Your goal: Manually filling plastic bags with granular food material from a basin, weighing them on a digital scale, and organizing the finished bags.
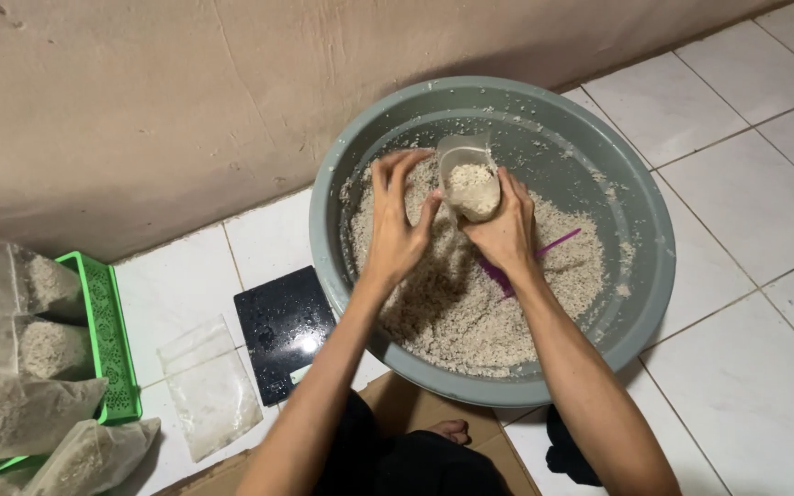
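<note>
i'm looking down at one big grey plastic basin [640, 303] filling the centre and right of the frame, set on white floor tiles [737, 165] against a rough beige wall [140, 101]. it holds a wide heap of rice [470, 312], and a purple utensil [553, 246] lies half buried in the grain just right of my hands. left of the basin, on the tiles, one black digital kitchen scale [282, 331] sits almost touching the rim, and beside that lies one empty clear plastic bag [209, 386]. at the far left edge i count five filled bags of rice [20, 404], stacked in and against one green plastic basket [107, 340]. brown cardboard [415, 409] shows under my legs at the bottom centre.

nothing blocks the view of my hands; only my own forearms cross the near rim.

my right hand [507, 230] is curled closed around one clear plastic cup [469, 179], which is tilted and filled with rice, held above the heap in the upper middle of the basin. my left hand [399, 216] is half open, fingers spread and bent, thumb and fingertips reaching in beside the cup's left side; i can't tell whether it actually touches the cup or only the grain beneath.
</note>
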